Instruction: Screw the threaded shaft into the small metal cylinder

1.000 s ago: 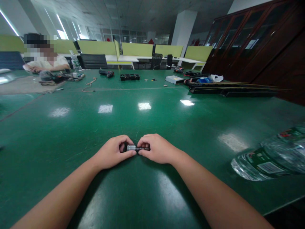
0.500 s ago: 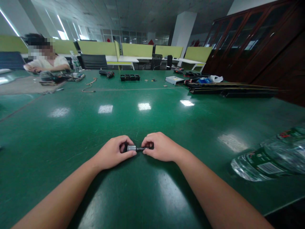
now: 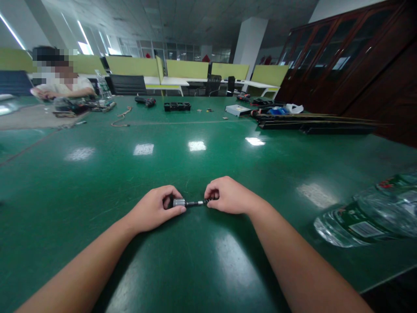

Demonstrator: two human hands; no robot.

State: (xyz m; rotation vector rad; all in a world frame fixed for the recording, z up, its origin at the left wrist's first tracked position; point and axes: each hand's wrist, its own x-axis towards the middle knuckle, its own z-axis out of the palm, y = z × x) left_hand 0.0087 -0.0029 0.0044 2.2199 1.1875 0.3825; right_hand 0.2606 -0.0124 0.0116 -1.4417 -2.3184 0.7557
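Note:
My left hand (image 3: 151,208) is closed round a silver metal cylinder (image 3: 179,202), thumb below and fingers above it. A thin dark shaft (image 3: 192,203) with a bright tip points from the cylinder toward the right. Just past that tip, my right hand (image 3: 232,195) pinches a small black coil spring (image 3: 207,201). The spring lines up with the shaft; whether the two still touch I cannot tell. Both hands rest low over the green table (image 3: 182,261), and part of the spring is hidden by the right fingers.
A large clear water bottle (image 3: 366,224) lies on its side at the right. Farther back are a black tray-like part (image 3: 177,106), a power drill (image 3: 145,101), a silver box (image 3: 237,110) and long black bars (image 3: 339,129). A person (image 3: 70,87) sits at the far left.
My right hand has moved right, away from the left, with the spring in its fingers. More of the shaft and its bright tip now shows. The left hand stays nearly where it was.

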